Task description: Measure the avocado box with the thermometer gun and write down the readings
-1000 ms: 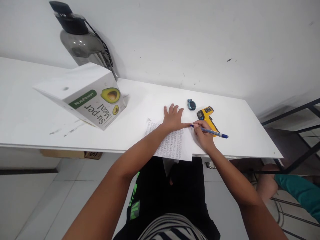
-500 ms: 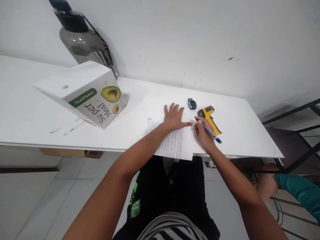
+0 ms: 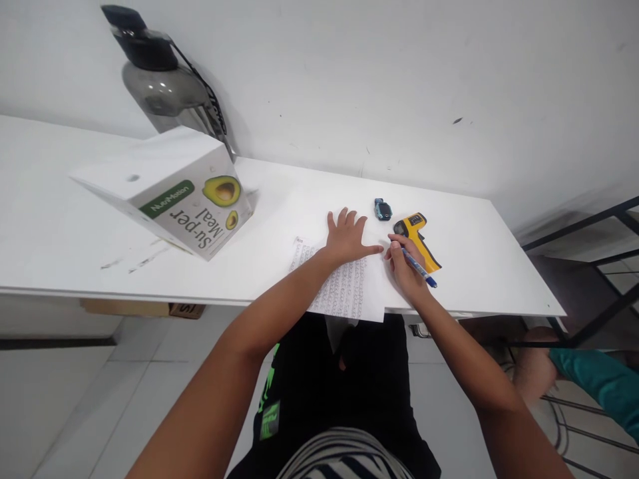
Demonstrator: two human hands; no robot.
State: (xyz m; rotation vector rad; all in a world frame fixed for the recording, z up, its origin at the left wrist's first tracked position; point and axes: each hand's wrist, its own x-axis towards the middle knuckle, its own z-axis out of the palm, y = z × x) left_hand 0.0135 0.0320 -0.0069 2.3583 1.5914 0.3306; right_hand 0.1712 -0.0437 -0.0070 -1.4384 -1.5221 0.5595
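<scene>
A sheet of paper (image 3: 344, 293) covered in rows of small writing lies at the front edge of the white table (image 3: 279, 193). My left hand (image 3: 347, 238) rests flat on its upper part, fingers spread. At the sheet's right side, my right hand (image 3: 407, 266) is closed around a blue and white pen (image 3: 420, 269); the pen's tip is hidden by the fingers. Just beyond that hand lies a yellow and black infrared thermometer gun (image 3: 424, 249), partly covered by it. A small blue watch (image 3: 383, 209) sits behind the two hands.
To the left stands a white box (image 3: 200, 213) with avocado pictures, and behind it a large grey bottle (image 3: 167, 90) near the wall. A black metal frame (image 3: 589, 226) is at the right. Another person's teal-clothed leg (image 3: 594, 379) shows at the lower right.
The pen's back end has shifted slightly left and is tilted a little differently in my right hand. My left hand and the paper stay in place.
</scene>
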